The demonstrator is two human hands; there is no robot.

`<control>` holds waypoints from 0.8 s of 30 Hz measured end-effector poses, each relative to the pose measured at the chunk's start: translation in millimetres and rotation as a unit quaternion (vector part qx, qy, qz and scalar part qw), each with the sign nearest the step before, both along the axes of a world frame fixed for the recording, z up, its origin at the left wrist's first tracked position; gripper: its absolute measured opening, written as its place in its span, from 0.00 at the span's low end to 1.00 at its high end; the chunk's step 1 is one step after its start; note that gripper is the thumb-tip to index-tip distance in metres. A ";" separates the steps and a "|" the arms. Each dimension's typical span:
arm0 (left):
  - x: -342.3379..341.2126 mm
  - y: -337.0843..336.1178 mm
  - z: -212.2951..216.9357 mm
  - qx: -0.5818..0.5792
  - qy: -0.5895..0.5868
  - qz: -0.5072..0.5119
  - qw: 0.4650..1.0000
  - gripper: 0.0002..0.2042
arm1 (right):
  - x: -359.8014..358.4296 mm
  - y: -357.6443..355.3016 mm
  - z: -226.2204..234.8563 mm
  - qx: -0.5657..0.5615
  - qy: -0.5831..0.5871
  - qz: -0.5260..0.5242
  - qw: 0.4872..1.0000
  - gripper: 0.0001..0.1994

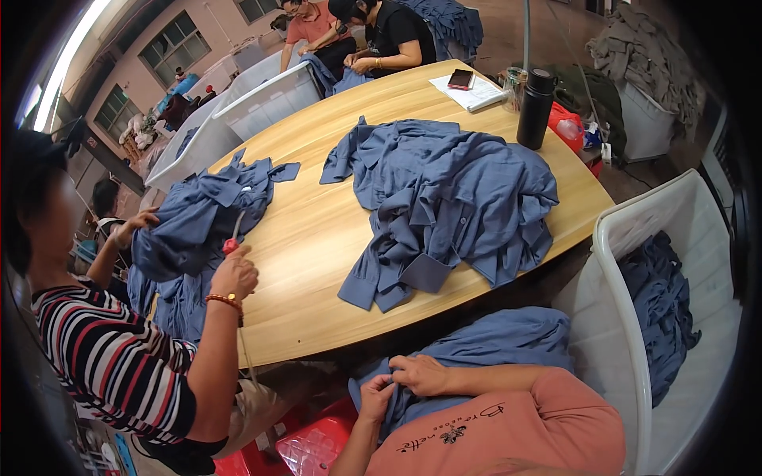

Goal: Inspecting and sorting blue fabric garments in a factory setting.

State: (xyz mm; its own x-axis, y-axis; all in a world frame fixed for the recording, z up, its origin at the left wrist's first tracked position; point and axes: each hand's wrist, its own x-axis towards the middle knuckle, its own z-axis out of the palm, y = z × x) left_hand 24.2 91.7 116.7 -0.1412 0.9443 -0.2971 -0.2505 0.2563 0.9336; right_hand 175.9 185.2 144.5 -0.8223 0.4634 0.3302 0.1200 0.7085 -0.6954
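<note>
A slate-blue garment [500,337], a shirt by its cloth, lies gathered across my lap below the table edge. My left hand [376,397] pinches a fold near its left end. Close beside it, my right hand [421,375] is also closed on the cloth, fingers bent. The bit between my fingertips is too small to make out. In front of me on the wooden table [305,262] is a loose heap of matching blue shirts [452,198], with collars, cuffs and buttons showing.
At left, a co-worker in a striped top [119,357] handles blue shirts [198,206] and a red-handled tool [230,245]. A white bin [635,333] stands at my right. A black flask [536,107], papers [476,97] and a phone [460,78] lie at the far right. Red stools [317,444] are below.
</note>
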 end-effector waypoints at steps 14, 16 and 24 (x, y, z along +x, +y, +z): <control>10.9 -3.7 0.4 0.019 0.087 0.050 0.995 0.04 | 3.6 20.5 -7.5 -0.117 -0.144 0.040 0.982 0.10; 11.6 -4.1 1.1 0.021 0.093 0.051 0.994 0.04 | 2.5 22.5 -15.3 -0.137 -0.136 0.060 0.979 0.11; 12.6 -5.3 2.1 0.017 0.097 0.053 0.994 0.04 | 3.1 25.9 -9.9 -0.121 -0.169 0.109 0.972 0.11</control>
State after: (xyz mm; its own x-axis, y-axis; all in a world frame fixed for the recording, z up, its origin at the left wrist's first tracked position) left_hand 36.9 86.5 118.8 -0.2920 0.9299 -0.2235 -0.0889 0.2062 0.9745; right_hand 179.0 211.1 134.6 -0.9521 0.2970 -0.0720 0.2356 0.5633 -0.7919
